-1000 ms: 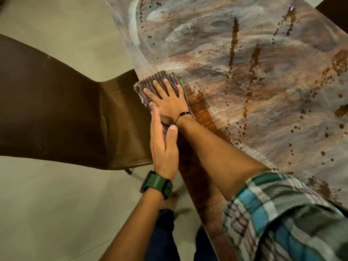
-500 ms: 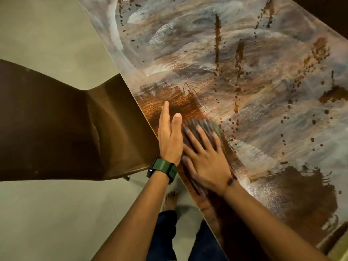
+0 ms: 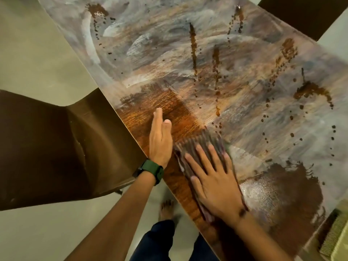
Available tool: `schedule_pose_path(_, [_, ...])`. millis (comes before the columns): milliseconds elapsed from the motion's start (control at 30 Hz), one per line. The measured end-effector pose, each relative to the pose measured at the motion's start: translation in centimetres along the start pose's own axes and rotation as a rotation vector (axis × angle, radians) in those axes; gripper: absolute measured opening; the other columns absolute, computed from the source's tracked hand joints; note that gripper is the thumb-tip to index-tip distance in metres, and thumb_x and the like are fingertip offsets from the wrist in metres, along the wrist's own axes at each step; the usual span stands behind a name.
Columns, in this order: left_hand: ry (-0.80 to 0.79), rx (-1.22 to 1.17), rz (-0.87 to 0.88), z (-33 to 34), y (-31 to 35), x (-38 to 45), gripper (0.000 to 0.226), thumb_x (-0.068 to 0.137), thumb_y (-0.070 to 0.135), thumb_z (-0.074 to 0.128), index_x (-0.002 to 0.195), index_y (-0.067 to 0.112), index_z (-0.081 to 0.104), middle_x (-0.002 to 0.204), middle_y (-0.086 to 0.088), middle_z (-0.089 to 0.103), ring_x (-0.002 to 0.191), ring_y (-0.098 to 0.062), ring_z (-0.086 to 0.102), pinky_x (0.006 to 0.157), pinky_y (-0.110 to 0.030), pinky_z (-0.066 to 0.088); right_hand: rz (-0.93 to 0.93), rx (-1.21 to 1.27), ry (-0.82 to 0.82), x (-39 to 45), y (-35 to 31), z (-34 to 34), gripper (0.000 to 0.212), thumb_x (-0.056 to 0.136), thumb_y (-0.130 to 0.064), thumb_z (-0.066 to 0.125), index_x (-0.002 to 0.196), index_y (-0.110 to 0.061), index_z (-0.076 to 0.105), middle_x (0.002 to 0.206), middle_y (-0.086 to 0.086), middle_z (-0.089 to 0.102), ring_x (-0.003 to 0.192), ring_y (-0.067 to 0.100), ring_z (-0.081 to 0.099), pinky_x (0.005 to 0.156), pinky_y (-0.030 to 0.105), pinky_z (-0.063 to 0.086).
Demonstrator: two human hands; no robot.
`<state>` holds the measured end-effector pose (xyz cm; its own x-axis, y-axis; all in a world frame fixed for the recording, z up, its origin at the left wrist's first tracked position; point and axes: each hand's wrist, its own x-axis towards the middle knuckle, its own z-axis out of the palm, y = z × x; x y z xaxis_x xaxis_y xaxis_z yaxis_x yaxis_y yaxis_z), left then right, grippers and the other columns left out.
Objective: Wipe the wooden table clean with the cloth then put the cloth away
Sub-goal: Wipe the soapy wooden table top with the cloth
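- Right hand (image 3: 214, 183): flat, fingers spread and straight, palm pressing the cloth (image 3: 202, 147) onto the counter (image 3: 244, 53); nothing is gripped
- Left hand (image 3: 160, 142): flat, fingers straight and together, resting on the counter just beside the cloth, near the edge; it holds nothing
- Cloth position: ribbed, lying under the right palm near the near-left edge, at the border of a wiped patch (image 3: 169, 110) where dark wood grain shows
- Step in hand, as judged: wiping; most of the counter carries grey film and brown spatter (image 3: 194, 46), so the task is at an early stage
- Keep the palm and all fingers on the cloth so that pressure is even and the cloth does not bunch or slip out
- Work in overlapping strokes from the wiped patch outward into the film, so no strip is missed
- The dark smear (image 3: 293, 185) to the right of the cloth probably calls for firmer pressure or repeated passes
- Use the left hand as a brace only; keep it on wiped wood, clear of the stroke path
- Risk: pushing residue over the edge onto the chair (image 3: 56, 147) standing against it; stroke inward from the edge
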<state>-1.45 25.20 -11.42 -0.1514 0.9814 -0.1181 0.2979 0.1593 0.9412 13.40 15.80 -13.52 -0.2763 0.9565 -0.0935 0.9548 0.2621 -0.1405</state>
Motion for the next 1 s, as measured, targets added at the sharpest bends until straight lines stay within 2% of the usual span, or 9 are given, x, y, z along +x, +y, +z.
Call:
schedule_pose_path(100, [-0.047, 0.204, 0.089, 1.6, -1.1, 0.5, 0.060, 0.091, 0.039, 0.019, 0.146, 0.016, 0.013, 0.155, 0.000, 0.013, 0.134, 0.004, 0.002, 0.115, -0.024, -0.005, 0.058, -0.017, -0.037, -7.0, 1.5, 0.1, 0.052, 0.097, -0.048, 0.018, 0.148, -0.036, 0.024, 0.156, -0.002, 0.025, 0.144, 0.025, 0.016, 0.109, 0.053, 0.021])
schedule_pose_path(200, [-0.028, 0.243, 0.150, 1.8, -1.9, 0.5, 0.059, 0.091, 0.038, 0.019, 0.145, 0.014, 0.014, 0.154, -0.002, 0.015, 0.136, 0.001, 0.004, 0.113, -0.020, -0.005, 0.038, -0.009, -0.062, -6.0, 1.5, -0.2, 0.053, 0.095, -0.047, 0.025, 0.147, -0.038, 0.026, 0.155, -0.002, 0.026, 0.144, 0.026, 0.018, 0.109, 0.054, 0.021])
schedule_pose_path(333, [-0.047, 0.310, 0.186, 1.9, -2.1, 0.6, 0.071, 0.086, 0.052, 0.011, 0.146, 0.014, 0.012, 0.155, -0.001, 0.012, 0.138, 0.000, 0.001, 0.113, -0.019, -0.008, 0.009, 0.006, -0.012, 4.3, 2.1, -0.5, 0.055, 0.093, -0.047, 0.022, 0.147, -0.040, 0.023, 0.157, -0.002, 0.021, 0.145, 0.027, 0.015, 0.111, 0.057, 0.015])
schedule_pose_path(467, [-0.037, 0.346, 0.195, 2.0, -2.1, 0.5, 0.076, 0.082, 0.054, 0.008, 0.146, 0.013, 0.011, 0.155, -0.002, 0.010, 0.137, 0.000, -0.001, 0.110, -0.015, -0.011, -0.011, 0.027, -0.067, 18.0, 2.0, -1.5, 0.051, 0.098, -0.045, 0.018, 0.148, -0.041, 0.010, 0.160, -0.004, 0.002, 0.146, 0.026, -0.005, 0.114, 0.055, -0.002])
schedule_pose_path(567, [-0.027, 0.368, 0.186, 2.1, -2.2, 0.7, 0.076, 0.082, 0.054, 0.008, 0.146, 0.012, 0.012, 0.155, -0.001, 0.010, 0.136, 0.001, -0.001, 0.109, -0.013, -0.012, -0.011, 0.047, -0.106, 22.0, 1.4, -1.9, 0.050, 0.100, -0.043, 0.021, 0.149, -0.040, 0.008, 0.160, -0.004, -0.002, 0.146, 0.025, -0.009, 0.114, 0.054, -0.006])
schedule_pose_path(667, [-0.049, 0.406, 0.191, 2.0, -2.3, 0.7, 0.068, 0.089, 0.049, 0.011, 0.146, 0.013, 0.012, 0.155, -0.001, 0.010, 0.136, 0.002, -0.001, 0.110, -0.014, -0.011, -0.008, 0.021, -0.046, 17.5, 1.9, -1.2, 0.051, 0.099, -0.046, 0.016, 0.149, -0.039, 0.010, 0.160, -0.003, 0.003, 0.146, 0.025, -0.004, 0.115, 0.055, 0.001])
schedule_pose_path(767, [-0.073, 0.424, 0.187, 2.0, -2.3, 0.8, 0.060, 0.091, 0.040, 0.014, 0.146, 0.014, 0.013, 0.155, 0.000, 0.012, 0.136, 0.003, 0.001, 0.112, -0.018, -0.009, 0.053, -0.022, 0.015, 6.9, 2.6, -0.5, 0.055, 0.095, -0.048, 0.016, 0.149, -0.037, 0.016, 0.158, -0.002, 0.014, 0.146, 0.025, 0.007, 0.113, 0.055, 0.013])
schedule_pose_path(867, [-0.076, 0.461, 0.203, 2.2, -2.2, 0.7, 0.067, 0.088, 0.050, 0.007, 0.146, 0.015, 0.014, 0.155, 0.003, 0.012, 0.138, 0.001, 0.002, 0.113, -0.023, -0.010, 0.071, -0.030, 0.016, -3.3, 2.7, -0.1, 0.053, 0.097, -0.046, 0.021, 0.149, -0.036, 0.018, 0.158, -0.002, 0.018, 0.146, 0.025, 0.012, 0.112, 0.053, 0.016])
schedule_pose_path(1000, [-0.108, 0.527, 0.229, 2.4, -2.3, 0.7, 0.078, 0.082, 0.056, 0.000, 0.146, 0.017, 0.015, 0.155, 0.004, 0.013, 0.142, -0.005, 0.002, 0.113, -0.030, -0.012, 0.058, -0.034, -0.031, -4.5, 3.0, -0.3, 0.053, 0.097, -0.048, 0.018, 0.148, -0.038, 0.019, 0.157, -0.003, 0.018, 0.145, 0.025, 0.013, 0.111, 0.054, 0.018])
